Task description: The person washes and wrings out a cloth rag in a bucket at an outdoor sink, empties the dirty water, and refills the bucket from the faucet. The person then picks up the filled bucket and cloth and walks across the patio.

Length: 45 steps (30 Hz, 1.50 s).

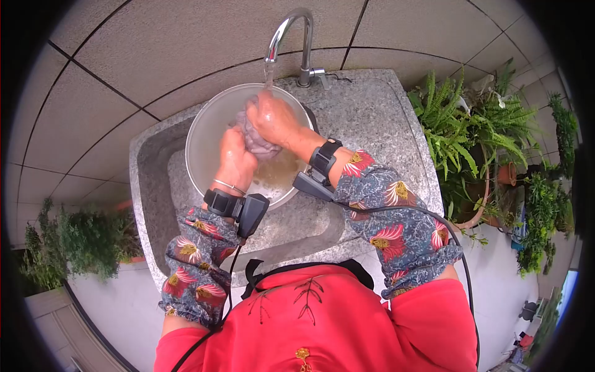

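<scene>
A wet greyish-purple cloth (255, 137) is bunched between my two hands over a round white basin (199, 149). My left hand (237, 156) is closed on the cloth's near left side. Around its upper right part my right hand (276, 121) is wrapped, directly under the faucet (290, 31). Water runs from the spout onto that hand. Cloudy, brownish water with some bubbles shows in the basin below. The fingertips of both hands are partly hidden by the cloth.
The basin sits in a speckled grey stone sink (155, 204), whose flat ledge (378, 118) lies to the right. A tiled wall (186, 37) rises behind. Potted ferns (452, 124) crowd the right side. Cables (455, 239) run from both wrist devices along my arms.
</scene>
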{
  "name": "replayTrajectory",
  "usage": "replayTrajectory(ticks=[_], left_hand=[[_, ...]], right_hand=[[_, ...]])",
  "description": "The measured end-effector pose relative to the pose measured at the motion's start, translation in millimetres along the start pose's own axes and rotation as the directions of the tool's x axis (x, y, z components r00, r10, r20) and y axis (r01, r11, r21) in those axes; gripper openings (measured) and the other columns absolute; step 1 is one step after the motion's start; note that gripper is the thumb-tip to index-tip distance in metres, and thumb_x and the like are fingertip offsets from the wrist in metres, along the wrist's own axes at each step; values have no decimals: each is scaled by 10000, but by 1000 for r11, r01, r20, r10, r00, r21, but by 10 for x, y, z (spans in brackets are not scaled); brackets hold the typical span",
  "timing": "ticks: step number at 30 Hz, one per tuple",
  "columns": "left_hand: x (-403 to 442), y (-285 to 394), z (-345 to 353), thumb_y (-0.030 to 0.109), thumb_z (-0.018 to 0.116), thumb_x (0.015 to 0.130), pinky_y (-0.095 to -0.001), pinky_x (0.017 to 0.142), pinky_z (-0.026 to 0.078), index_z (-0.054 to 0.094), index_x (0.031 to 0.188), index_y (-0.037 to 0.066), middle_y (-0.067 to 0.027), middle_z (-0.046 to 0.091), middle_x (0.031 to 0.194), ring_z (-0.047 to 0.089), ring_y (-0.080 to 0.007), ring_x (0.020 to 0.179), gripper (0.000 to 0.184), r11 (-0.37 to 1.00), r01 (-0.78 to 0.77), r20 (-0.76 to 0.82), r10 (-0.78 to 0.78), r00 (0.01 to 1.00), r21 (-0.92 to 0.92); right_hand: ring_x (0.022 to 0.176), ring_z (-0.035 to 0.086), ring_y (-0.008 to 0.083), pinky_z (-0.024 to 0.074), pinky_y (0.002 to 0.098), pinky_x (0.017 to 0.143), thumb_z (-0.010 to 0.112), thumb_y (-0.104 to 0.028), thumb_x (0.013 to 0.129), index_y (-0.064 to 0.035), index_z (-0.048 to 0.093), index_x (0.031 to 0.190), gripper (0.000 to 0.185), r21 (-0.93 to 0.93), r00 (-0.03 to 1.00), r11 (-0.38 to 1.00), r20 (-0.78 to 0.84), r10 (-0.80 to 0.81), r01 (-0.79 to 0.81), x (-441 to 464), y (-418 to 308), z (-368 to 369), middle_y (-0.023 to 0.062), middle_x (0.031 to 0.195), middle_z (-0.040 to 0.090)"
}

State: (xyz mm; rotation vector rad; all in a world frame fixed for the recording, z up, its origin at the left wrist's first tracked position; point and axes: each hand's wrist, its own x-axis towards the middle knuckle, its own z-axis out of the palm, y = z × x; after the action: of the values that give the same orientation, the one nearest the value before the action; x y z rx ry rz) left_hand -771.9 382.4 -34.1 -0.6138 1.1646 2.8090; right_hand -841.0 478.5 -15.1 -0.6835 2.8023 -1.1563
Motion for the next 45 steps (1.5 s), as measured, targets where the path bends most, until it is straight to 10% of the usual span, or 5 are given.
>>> replayTrajectory(ticks=[12,26,35,39,45], left_hand=[[-50,342,-52,-123,439,689,-373,850,477,435,1211,59,-114,554,1067,565,-251,967,553,981,-136,22,134,991,142],[-63,755,-191,-44,476,636,-216,732,400,561,893,40,-21,559,857,515,-113,798,284,895,-143,333,-6,943,422],[-114,360,-211,294,505,809,-529,836,390,317,1283,87,-168,364,1274,455,-304,1059,550,903,102,-495,130,859,416],[-214,184,58,545,433,848,-614,925,313,302,1319,93,-188,317,1358,379,-370,1198,666,771,539,-38,-583,811,-340],[11,5,-39,554,416,858,-476,886,428,459,1208,78,-145,535,1155,526,-297,1079,593,966,154,-30,-163,986,-208]], right_hand=[[697,600,211,503,343,667,559,-235,750,63,587,826,309,82,516,996,855,-56,-28,-318,261,-382,115,763,606],[1017,551,201,452,393,877,688,-340,766,-43,498,1157,527,909,883,50,415,-218,-414,2,367,-182,99,1114,560],[730,587,133,471,271,657,681,-189,736,21,622,911,279,823,958,495,200,205,-277,-12,-32,-104,76,816,633],[679,591,185,461,306,626,658,-279,718,9,632,854,319,600,950,736,186,252,-313,-95,-4,159,96,755,638],[719,618,346,461,413,653,544,-444,775,-25,629,775,428,584,990,798,79,121,-144,-325,-141,116,193,722,625]])
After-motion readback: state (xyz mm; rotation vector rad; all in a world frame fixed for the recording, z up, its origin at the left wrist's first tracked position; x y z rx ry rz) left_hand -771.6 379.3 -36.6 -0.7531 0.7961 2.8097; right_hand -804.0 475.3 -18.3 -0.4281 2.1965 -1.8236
